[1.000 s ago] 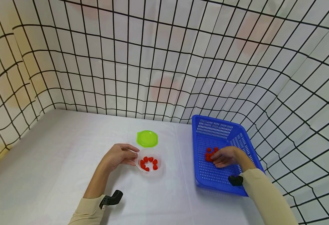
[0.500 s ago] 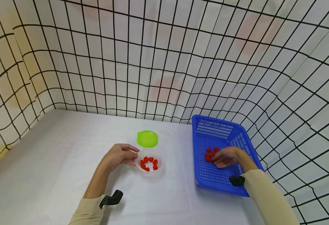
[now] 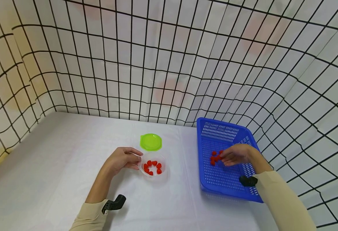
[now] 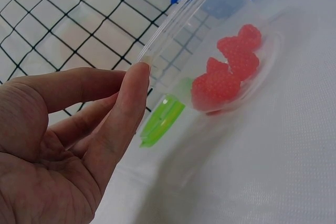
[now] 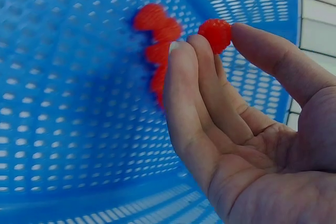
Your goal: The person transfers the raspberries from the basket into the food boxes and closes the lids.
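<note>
My left hand (image 3: 125, 159) pinches the rim of a clear plastic bowl (image 4: 173, 40) between thumb and fingers. Several red raspberries (image 4: 223, 80) lie inside it on the bottom. Over the blue basket (image 3: 201, 173), my right hand (image 3: 238, 154) holds one raspberry (image 5: 214, 35) between thumb and fingertips, as the right wrist view shows. Below the fingers, more raspberries (image 5: 157, 35) lie in a cluster on the basket floor, partly hidden by the hand.
A bright green lid (image 3: 151, 142) lies on the white tablecloth (image 3: 70, 166) just behind the bowl. Black wire mesh (image 3: 157, 64) with white sheeting behind it closes off the back and both sides. The basket stands close to the right-hand mesh.
My right hand has risen from the basket floor and shifted slightly right with a raspberry in its fingers. The left hand and the bowl have stayed in place.
</note>
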Action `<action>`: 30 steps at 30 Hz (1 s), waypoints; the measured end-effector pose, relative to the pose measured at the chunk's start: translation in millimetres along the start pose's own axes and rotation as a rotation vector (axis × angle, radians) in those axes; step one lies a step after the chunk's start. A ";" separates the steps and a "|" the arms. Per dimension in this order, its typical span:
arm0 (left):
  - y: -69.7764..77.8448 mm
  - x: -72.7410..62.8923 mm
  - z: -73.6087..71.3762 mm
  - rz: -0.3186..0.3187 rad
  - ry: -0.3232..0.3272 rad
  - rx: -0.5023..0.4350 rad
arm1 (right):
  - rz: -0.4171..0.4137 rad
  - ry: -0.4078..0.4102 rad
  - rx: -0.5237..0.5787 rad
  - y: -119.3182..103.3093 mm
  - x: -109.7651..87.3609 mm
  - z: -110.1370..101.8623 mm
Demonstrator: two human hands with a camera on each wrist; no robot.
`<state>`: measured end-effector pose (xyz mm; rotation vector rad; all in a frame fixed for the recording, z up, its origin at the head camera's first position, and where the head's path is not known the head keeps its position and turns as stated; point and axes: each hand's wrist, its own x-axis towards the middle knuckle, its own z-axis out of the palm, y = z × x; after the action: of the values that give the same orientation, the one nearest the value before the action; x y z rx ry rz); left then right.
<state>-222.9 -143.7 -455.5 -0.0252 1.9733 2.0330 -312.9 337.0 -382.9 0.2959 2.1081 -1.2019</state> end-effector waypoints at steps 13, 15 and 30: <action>0.5 0.4 -0.9 0.007 -0.005 0.001 | -0.076 -0.042 -0.104 -49.2 -11.1 18.6; 0.3 0.6 -0.8 0.008 -0.006 0.001 | -0.095 -0.055 -0.125 -56.4 -12.5 22.9; 0.9 1.1 0.0 0.005 0.003 0.006 | -0.165 -0.108 -0.179 -108.8 -15.7 72.3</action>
<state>-224.1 -143.5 -454.8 -0.0227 1.9830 2.0312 -323.2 219.8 -324.1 -0.0237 2.1598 -1.0849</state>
